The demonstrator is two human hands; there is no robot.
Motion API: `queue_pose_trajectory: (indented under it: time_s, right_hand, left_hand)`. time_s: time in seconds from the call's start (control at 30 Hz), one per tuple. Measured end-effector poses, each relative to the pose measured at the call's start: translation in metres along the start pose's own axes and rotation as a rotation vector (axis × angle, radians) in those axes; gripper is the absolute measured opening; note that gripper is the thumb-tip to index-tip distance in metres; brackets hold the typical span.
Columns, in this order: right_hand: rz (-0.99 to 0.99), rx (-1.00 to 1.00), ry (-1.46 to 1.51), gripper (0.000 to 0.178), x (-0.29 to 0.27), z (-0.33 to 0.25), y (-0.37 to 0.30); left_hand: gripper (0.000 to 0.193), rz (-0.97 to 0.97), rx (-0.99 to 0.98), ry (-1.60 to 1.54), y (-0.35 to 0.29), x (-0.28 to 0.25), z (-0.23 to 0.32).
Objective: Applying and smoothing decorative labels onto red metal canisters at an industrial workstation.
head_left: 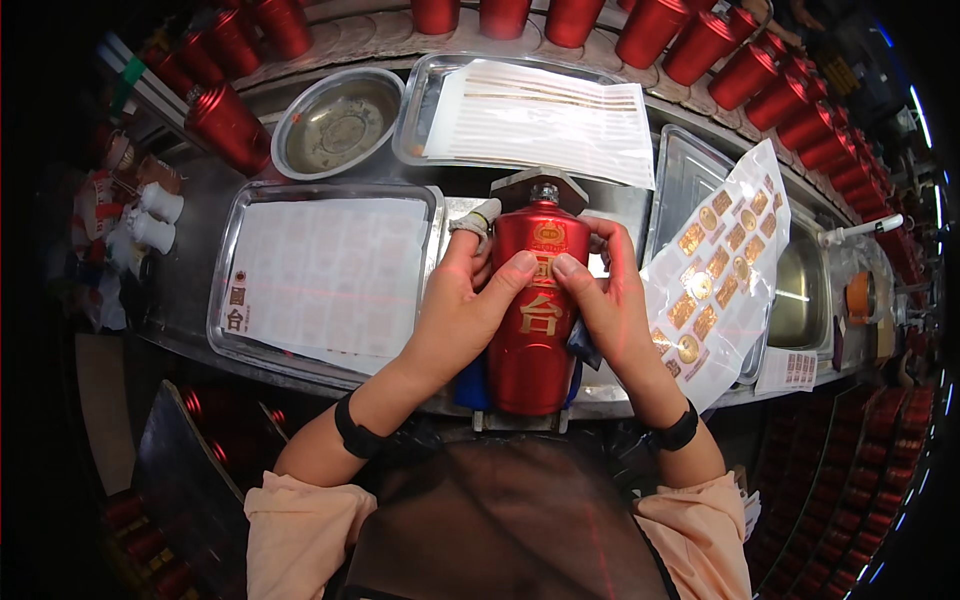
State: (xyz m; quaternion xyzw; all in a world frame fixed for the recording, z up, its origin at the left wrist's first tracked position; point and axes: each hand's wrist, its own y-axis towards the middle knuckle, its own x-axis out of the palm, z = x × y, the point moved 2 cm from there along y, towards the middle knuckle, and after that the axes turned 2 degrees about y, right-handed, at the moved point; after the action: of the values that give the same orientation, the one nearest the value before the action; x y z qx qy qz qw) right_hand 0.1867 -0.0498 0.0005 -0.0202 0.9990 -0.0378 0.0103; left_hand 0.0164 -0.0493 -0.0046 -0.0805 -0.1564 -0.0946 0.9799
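Note:
A glossy red bottle (530,365) with gold lettering and a gold emblem lies in a support in front of me, its neck pointing away. My left hand (462,290) grips its left side, and a whitish wrap shows on one finger. From the right, my right hand (612,295) holds the opposite side. Both thumbs press on the bottle's front, close together over the lettering. The other fingers curl round the sides and are partly hidden. Blue material (470,385) shows beneath the bottle at the left.
A metal tray (215,300) with a pale decal sheet (330,270) lies left. Another tray (405,140) holds striped paper (545,115). A round metal basin (290,150) stands behind. Right is a gold-printed decal sheet (725,255). Red bottles (650,35) line the far conveyor (370,40).

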Motion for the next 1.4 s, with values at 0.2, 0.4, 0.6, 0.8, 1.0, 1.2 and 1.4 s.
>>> queue_pose_trajectory:
  time_s: [0.2,0.4,0.6,0.8,1.0,1.2,1.4]
  right_hand:
    - [0.002,-0.007,0.005,0.055,-0.013,0.016,0.008]
    - [0.000,-0.044,-0.062,0.051,0.000,0.000,0.002]
    - [0.005,-0.004,-0.016,0.055,-0.001,0.001,0.002]
    - [-0.080,0.029,0.062,0.073,-0.008,-0.002,-0.019]
    - [-0.096,0.047,0.011,0.089,-0.008,0.006,-0.024]
    - [-0.121,0.012,0.102,0.085,-0.004,0.003,-0.026]
    - [-0.119,0.039,0.110,0.081,-0.002,0.004,-0.026]
  left_hand:
    - [0.057,0.044,0.000,0.010,0.000,-0.006,-0.004]
    - [0.061,0.010,-0.042,-0.061,-0.001,0.002,0.004]
    - [0.063,0.002,-0.041,0.000,0.001,0.001,-0.001]
    - [0.078,-0.081,-0.050,0.167,-0.026,-0.006,-0.002]
    - [0.086,-0.065,-0.006,0.300,-0.029,0.000,-0.001]
    - [0.086,-0.077,-0.035,0.314,-0.028,-0.002,0.002]
    - [0.083,-0.091,-0.083,0.169,-0.028,-0.005,0.000]
